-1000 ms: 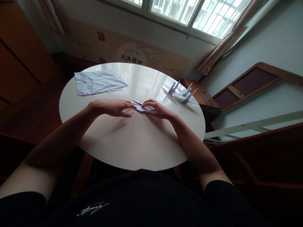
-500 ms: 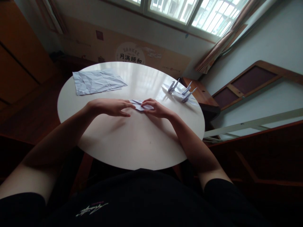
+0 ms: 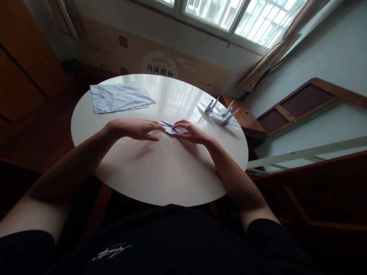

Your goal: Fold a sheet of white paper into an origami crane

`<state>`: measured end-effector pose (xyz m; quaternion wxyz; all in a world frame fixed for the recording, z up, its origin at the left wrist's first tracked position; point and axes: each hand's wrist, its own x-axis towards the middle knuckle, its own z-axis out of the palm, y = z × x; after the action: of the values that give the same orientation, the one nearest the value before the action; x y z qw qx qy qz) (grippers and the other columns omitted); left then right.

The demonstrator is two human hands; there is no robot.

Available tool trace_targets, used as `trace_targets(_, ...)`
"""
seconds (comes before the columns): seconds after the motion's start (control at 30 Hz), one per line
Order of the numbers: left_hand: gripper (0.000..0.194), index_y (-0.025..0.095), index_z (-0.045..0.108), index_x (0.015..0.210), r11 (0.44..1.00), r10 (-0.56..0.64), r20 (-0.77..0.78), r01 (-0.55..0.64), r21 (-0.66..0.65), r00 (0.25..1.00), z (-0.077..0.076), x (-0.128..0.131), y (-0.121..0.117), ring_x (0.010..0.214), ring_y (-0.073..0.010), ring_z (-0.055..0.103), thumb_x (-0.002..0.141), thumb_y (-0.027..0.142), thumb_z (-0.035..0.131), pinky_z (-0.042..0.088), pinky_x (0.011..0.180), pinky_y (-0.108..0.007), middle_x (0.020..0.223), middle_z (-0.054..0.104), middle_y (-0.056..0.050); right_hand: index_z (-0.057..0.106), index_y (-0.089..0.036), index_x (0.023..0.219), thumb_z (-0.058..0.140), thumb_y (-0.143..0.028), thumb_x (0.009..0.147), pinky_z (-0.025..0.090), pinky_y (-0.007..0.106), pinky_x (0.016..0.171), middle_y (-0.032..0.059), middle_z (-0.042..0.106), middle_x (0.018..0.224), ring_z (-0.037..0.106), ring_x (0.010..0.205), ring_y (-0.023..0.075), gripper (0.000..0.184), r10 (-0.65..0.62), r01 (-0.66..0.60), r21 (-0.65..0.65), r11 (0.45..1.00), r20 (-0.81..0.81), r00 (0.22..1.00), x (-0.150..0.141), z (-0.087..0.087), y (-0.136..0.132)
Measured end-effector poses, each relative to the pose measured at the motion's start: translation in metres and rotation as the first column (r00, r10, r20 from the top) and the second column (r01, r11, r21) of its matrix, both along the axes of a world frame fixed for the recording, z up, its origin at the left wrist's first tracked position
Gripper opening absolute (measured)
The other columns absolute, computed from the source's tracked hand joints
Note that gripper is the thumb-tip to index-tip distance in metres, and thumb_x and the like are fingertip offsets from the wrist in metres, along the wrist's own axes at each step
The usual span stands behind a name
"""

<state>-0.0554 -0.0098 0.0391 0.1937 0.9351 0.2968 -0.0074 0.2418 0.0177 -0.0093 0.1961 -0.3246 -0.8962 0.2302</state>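
A small piece of folded white paper point(image 3: 170, 130) lies on the round white table point(image 3: 169, 172) between my hands. My left hand point(image 3: 137, 130) reaches in from the left, its fingers stretched out and the thumb apart, with the fingertips at the paper's left edge. On the right side, my right hand point(image 3: 190, 131) has its fingers bent over the paper and the thumb by its near edge, gripping it. Part of the paper is hidden under the right fingers.
Creased white sheets point(image 3: 122, 98) lie at the table's far left. Several folded paper cranes point(image 3: 226, 114) stand at the right edge. Beyond them is a wooden cabinet point(image 3: 242, 118). A window point(image 3: 218, 15) is above the far wall.
The view has shifted very slightly. Both hands stay in the same place on the folded paper, with no clear change in their grip.
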Motion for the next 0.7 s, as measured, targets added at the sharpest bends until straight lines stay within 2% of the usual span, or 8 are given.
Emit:
trace_targets(0.47,0.056,0.023,0.053,0.149,1.000,-0.007,0.082,0.007,-0.001,0.997,-0.0049,-0.0023,0.0020,0.129,-0.0254,0.057,0.098,0.046,0.055,0.037,0.110,-0.030,0.146,0.058,-0.008,0.072,-0.025,0.122,0.067,-0.053,0.091,0.040,0.053,0.116,0.0125,0.059,0.131,0.057,0.126,0.0288,0.042,-0.019,0.019,-0.015,1.000,0.016,1.000,0.0009,0.0012,-0.0008)
trace_targets(0.7,0.057,0.020,0.053,0.148,1.000,-0.007,0.083,0.007,-0.002,0.996,-0.0053,-0.0021,0.0019,0.128,-0.0261,0.058,0.097,0.045,0.056,0.038,0.110,-0.030,0.146,0.059,-0.010,0.072,-0.025,0.122,0.068,-0.051,0.091,0.040,0.054,0.116,0.0133,0.060,0.131,0.057,0.125,0.0295,0.041,-0.023,0.023,-0.004,1.000,0.010,1.000,0.0006,0.0007,-0.0009)
